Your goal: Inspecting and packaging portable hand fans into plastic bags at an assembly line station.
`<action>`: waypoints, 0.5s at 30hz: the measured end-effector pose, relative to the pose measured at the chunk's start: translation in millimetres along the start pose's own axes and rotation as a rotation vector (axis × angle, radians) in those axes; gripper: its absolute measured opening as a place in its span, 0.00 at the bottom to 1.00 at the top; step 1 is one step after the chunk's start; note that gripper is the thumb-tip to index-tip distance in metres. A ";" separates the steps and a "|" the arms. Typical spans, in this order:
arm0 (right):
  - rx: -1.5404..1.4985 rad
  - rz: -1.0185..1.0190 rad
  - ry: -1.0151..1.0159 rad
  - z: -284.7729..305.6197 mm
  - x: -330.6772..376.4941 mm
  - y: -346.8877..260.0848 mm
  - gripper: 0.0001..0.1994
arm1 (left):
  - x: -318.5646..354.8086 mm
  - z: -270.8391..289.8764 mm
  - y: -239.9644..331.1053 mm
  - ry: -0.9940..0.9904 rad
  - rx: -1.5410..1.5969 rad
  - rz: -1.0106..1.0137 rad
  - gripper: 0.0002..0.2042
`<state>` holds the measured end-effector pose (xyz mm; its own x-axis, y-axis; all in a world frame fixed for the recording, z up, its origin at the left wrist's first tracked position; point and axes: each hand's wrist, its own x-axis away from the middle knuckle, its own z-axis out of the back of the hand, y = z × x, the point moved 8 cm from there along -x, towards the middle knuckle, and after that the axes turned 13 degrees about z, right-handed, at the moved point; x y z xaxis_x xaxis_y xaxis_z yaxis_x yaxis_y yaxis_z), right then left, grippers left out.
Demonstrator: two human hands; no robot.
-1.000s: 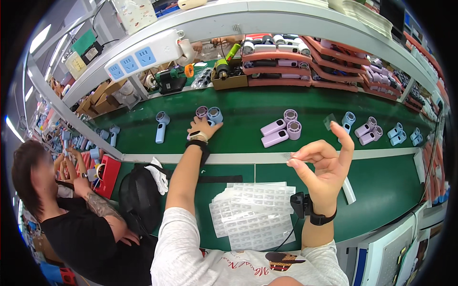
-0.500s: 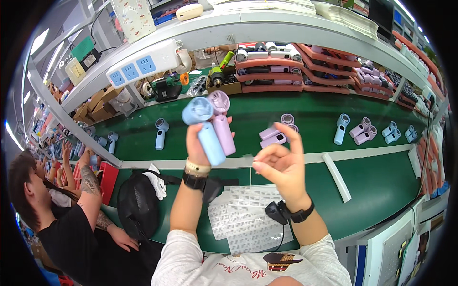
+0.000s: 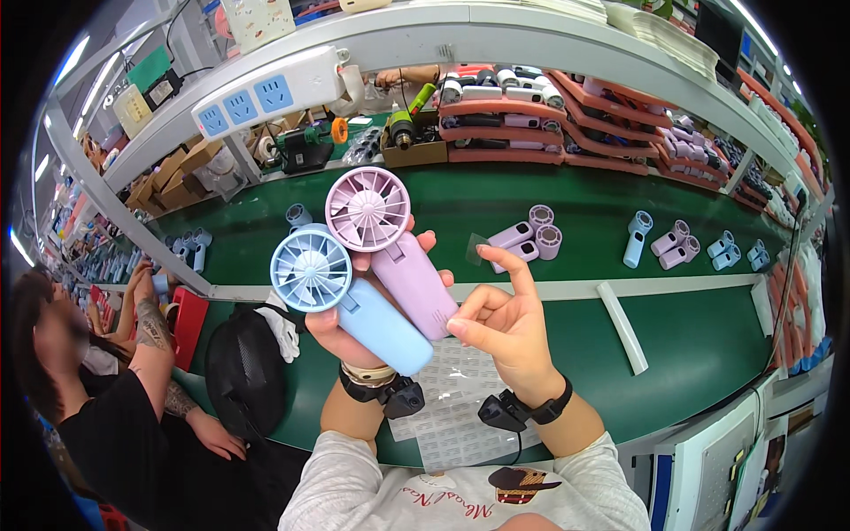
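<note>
My left hand (image 3: 329, 329) is wrapped round two handheld fans side by side, their bladed heads facing up. The light blue fan (image 3: 382, 326) lies nearer me; the lilac fan (image 3: 413, 276) is beyond it, with faint print near the handle's lower end. My right hand (image 3: 509, 332) has its thumb and middle finger pinched together at that end, touching or almost touching it. A small clear film (image 3: 475, 249) clings to its raised index fingertip. Beneath the hands, printed clear label sheets (image 3: 465, 425) lie on the green bench (image 3: 575, 389).
Lilac fans (image 3: 522, 237) and blue fans (image 3: 636, 241) lie along the far bench. A white strip (image 3: 623, 327) rests at right, a black bag (image 3: 243, 376) at left. Pink trays (image 3: 500, 119) stand stacked under the shelf (image 3: 496, 44). A co-worker (image 3: 124, 434) sits at left.
Both fans have come down and nearer me, turned so their handles point right. My right hand has moved to the lilac fan's handle end. The clear film is now on the raised index fingertip.
</note>
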<state>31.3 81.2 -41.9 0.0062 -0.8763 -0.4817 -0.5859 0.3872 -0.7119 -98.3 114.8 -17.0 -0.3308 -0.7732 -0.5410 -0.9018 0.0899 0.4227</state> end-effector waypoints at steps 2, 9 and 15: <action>0.006 -0.005 -0.012 1.7 -1.7 0.7 0.37 | -1.9 -2.4 1.0 -0.032 -0.053 0.006 0.24; 0.081 0.045 0.021 5.4 -1.0 3.8 0.35 | 3.5 -10.3 -3.1 -0.055 -0.144 0.067 0.23; 0.260 0.290 -0.017 7.4 -0.8 2.4 0.33 | 7.0 -8.2 -3.3 -0.028 -0.223 0.095 0.23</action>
<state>36.0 84.9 -47.0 -0.1152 -0.7159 -0.6886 -0.3402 0.6798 -0.6498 -95.4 104.0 -16.3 -0.4217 -0.7497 -0.5101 -0.7838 0.0185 0.6208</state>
